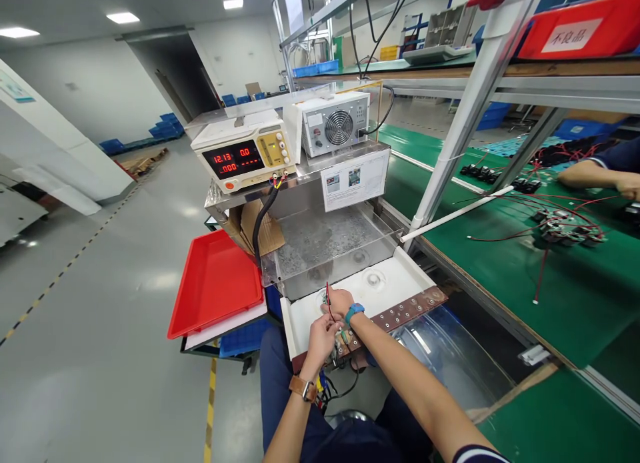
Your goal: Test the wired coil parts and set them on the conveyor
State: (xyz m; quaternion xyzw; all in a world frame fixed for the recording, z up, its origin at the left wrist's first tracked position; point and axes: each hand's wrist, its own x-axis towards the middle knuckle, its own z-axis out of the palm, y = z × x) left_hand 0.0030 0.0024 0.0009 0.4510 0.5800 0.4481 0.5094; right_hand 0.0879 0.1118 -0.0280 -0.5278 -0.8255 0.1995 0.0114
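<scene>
My left hand [323, 336], below a brown watch strap, is closed in a pinch on a thin red and black wire [329, 303] near its lower end. Just above it, my right hand [340, 303], with a blue-green wristband, has its fingers closed around a small wired part, mostly hidden by the fingers. Both hands are over the left end of a white tray [400, 276]. Right below my fingers, small green clips or connectors [344, 336] sit on a brown strip [405, 311] with rows of metal holes.
A power supply [245, 153] with red digits and a fan-cooled unit [335, 126] stand on a metal shelf. A red tray [217, 283] is at left. On the green bench [480, 249] lie wired parts [567, 226], near a co-worker's arm [590, 175]. A white post [450, 136] rises at right.
</scene>
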